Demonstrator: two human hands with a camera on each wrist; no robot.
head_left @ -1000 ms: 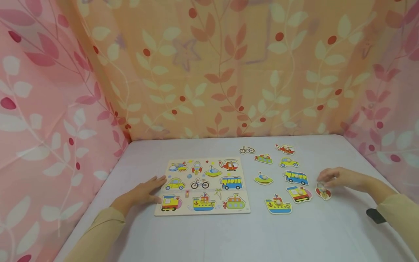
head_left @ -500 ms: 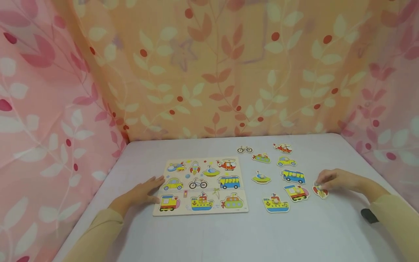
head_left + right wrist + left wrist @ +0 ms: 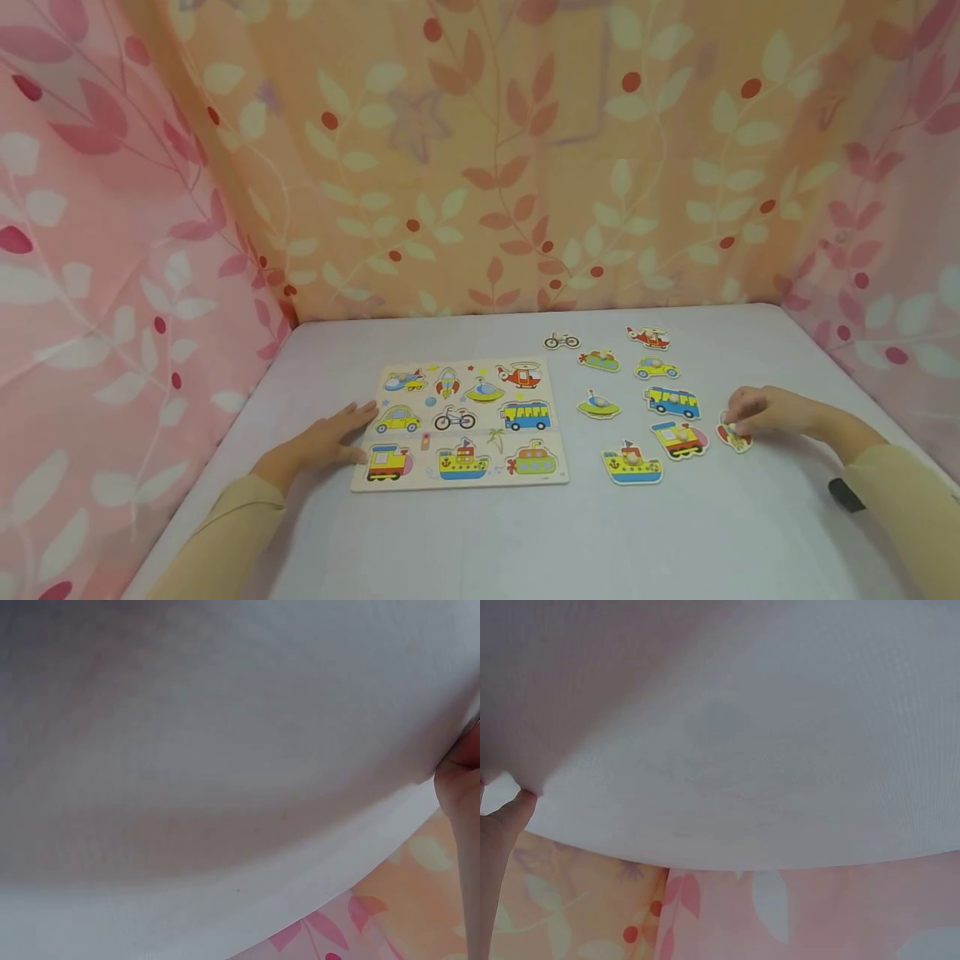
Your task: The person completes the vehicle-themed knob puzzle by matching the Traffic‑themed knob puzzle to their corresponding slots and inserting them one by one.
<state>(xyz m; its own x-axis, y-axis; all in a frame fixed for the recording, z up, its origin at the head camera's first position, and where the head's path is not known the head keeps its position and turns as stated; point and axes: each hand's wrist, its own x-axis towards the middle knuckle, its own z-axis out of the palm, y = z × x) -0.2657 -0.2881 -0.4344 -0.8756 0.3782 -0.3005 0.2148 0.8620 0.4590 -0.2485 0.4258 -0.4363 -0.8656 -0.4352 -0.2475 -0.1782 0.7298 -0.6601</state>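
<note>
A wooden puzzle board (image 3: 491,435) with vehicle pictures lies left of centre on the table. My left hand (image 3: 318,440) rests at its left edge, fingers spread and thumb by the train picture. On the far right, my right hand (image 3: 780,414) pinches a rocket puzzle piece (image 3: 735,439) from above, thumb and fingertips covering its upper part. The rocket sits close over the table, beside the train piece (image 3: 680,440). In the left wrist view only a bit of the left hand (image 3: 506,817) shows; the right wrist view has the edge of the right hand (image 3: 459,776).
Loose knobbed pieces lie between board and right hand: a boat (image 3: 632,463), a bus (image 3: 672,402), a flying saucer (image 3: 599,405), a car (image 3: 657,368), a submarine (image 3: 599,360), a bicycle (image 3: 562,341) and a helicopter (image 3: 648,337). A dark object (image 3: 846,495) lies by the right sleeve.
My right fingers have lowered and closed onto the rocket piece. The whole head view has shifted slightly; the left hand and the board stay together as before.
</note>
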